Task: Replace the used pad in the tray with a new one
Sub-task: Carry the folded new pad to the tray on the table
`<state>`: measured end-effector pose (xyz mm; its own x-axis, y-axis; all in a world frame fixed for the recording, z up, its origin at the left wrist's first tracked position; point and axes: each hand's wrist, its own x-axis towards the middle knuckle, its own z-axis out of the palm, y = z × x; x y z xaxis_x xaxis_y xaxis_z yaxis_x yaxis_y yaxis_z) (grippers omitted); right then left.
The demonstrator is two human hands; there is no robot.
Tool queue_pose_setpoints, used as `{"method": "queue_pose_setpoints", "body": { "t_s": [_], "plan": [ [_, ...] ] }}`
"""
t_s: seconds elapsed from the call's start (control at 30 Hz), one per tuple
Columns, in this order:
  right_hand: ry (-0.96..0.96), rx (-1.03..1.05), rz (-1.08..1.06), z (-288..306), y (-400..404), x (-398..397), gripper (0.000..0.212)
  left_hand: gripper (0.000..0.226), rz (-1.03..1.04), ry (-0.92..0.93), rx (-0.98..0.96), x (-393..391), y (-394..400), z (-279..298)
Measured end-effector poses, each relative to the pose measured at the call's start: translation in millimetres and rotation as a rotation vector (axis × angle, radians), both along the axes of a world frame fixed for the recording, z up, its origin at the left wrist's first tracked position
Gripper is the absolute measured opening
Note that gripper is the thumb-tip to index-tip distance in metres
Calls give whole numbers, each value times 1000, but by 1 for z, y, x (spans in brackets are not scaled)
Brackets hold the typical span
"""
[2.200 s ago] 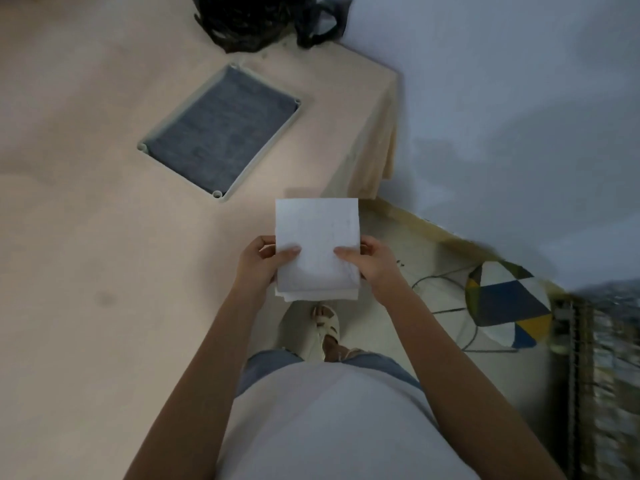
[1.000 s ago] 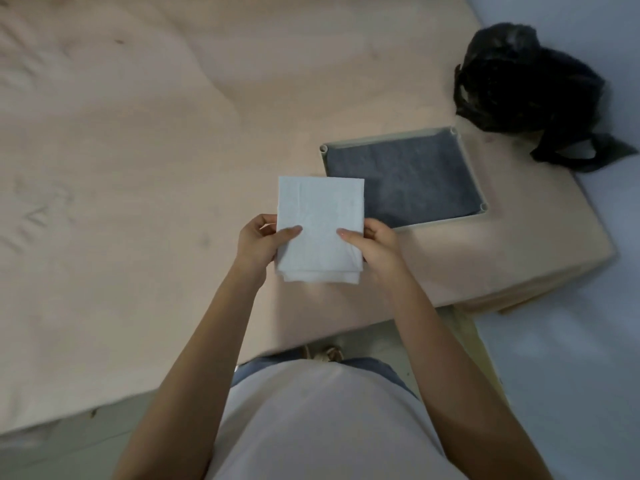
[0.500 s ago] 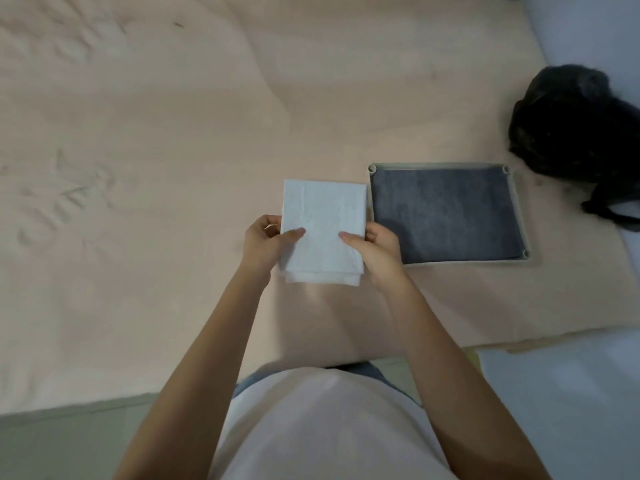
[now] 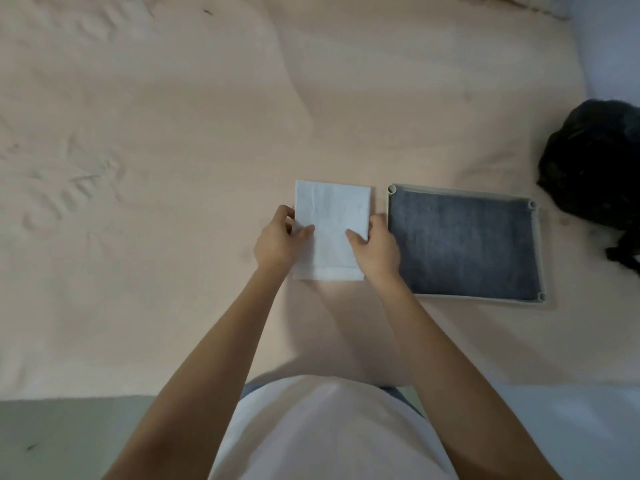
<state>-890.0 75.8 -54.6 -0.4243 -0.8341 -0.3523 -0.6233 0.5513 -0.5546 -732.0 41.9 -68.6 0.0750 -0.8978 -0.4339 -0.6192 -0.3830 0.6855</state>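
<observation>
A folded white pad (image 4: 330, 216) is held low over the peach sheet, just left of the tray. My left hand (image 4: 277, 242) grips its left edge and my right hand (image 4: 375, 249) grips its right edge, thumbs on top. The pale rectangular tray (image 4: 538, 251) lies flat on the sheet to the right, and a dark grey pad (image 4: 460, 244) fills its inside. My right hand sits close to the tray's left rim, apart from it.
The wide peach sheet (image 4: 173, 168) covers a bed-like surface that ends near my body. A black plastic bag (image 4: 595, 161) lies at the right edge beyond the tray. Pale floor (image 4: 571, 427) shows at the bottom corners.
My view swung so the tray moved from upper left to the right of my hands. Both hands kept hold of the folded white pad and lowered it toward the sheet beside the tray.
</observation>
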Motion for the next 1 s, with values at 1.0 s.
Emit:
{"method": "queue_pose_setpoints", "body": {
  "t_s": [1.0],
  "plan": [
    [514, -163, 613, -46, -29, 5, 63, 56, -557, -447, -560, -33, -7, -50]
  ]
}}
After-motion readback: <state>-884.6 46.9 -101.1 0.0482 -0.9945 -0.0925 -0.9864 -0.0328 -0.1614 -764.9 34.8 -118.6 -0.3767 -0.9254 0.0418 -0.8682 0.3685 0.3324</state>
